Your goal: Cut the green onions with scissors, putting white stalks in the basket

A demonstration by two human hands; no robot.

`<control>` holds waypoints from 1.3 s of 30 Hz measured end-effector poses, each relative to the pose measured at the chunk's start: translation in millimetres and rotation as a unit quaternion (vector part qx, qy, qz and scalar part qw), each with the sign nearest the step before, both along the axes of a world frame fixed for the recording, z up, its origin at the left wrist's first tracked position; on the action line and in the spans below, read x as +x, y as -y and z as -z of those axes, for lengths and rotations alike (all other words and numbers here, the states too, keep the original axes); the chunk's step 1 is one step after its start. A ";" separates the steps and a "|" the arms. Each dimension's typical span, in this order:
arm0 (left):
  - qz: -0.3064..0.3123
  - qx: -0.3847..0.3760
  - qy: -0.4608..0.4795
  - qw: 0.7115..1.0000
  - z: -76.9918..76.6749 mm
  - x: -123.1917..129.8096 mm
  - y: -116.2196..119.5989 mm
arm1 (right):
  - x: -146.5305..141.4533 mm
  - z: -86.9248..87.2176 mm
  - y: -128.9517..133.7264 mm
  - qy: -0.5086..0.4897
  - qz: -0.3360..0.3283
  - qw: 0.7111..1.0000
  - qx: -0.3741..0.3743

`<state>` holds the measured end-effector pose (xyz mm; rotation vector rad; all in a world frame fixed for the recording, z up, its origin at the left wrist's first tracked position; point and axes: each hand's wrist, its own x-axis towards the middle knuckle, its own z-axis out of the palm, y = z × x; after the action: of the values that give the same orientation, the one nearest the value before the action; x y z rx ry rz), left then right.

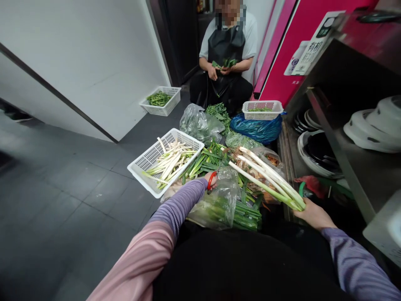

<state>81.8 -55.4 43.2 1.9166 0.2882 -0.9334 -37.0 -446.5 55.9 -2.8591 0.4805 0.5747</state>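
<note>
My left hand (213,180) is closed on red-handled scissors (210,187), whose blades point toward the greens. In my right hand (315,214) is a bunch of scallions (271,175), gripped by the green end, with the white root ends reaching up and left. Beneath my hands lies a clear plastic bag (216,205) with more green stalks (246,217) in and beside it. Cut green leaves (209,159) are heaped beyond the scissors. Left of them, a white basket (140,166) holds trimmed white scallion stalks (172,163).
A co-worker in a dark apron (226,44) squats opposite, holding leafy greens. Near them are a white basket of greens (173,104), another small basket (278,109) on a blue bag (257,128), and a clear bag (200,123). Metal shelving (347,159) with dishes stands on my right.
</note>
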 end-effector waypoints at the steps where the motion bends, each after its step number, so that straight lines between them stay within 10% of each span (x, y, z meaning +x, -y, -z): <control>1: 0.003 -0.010 -0.011 1.000 0.1 0.9 -1.6 | -0.3 -1.2 -1.2 -0.003 0.000 1.000 -0.005; 15: 0.029 -0.218 -0.200 0.955 -31.6 12.0 -7.9 | -1.8 9.0 9.9 0.019 -0.015 0.999 0.047; 39: 0.009 -0.116 -0.059 0.991 -26.8 -29.9 11.4 | 0.6 -12.8 -9.8 -0.034 -0.016 0.998 -0.045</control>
<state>51.9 -66.8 70.0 1.6579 0.2218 -1.0474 -36.4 -436.7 68.7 -2.9444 0.4850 0.6755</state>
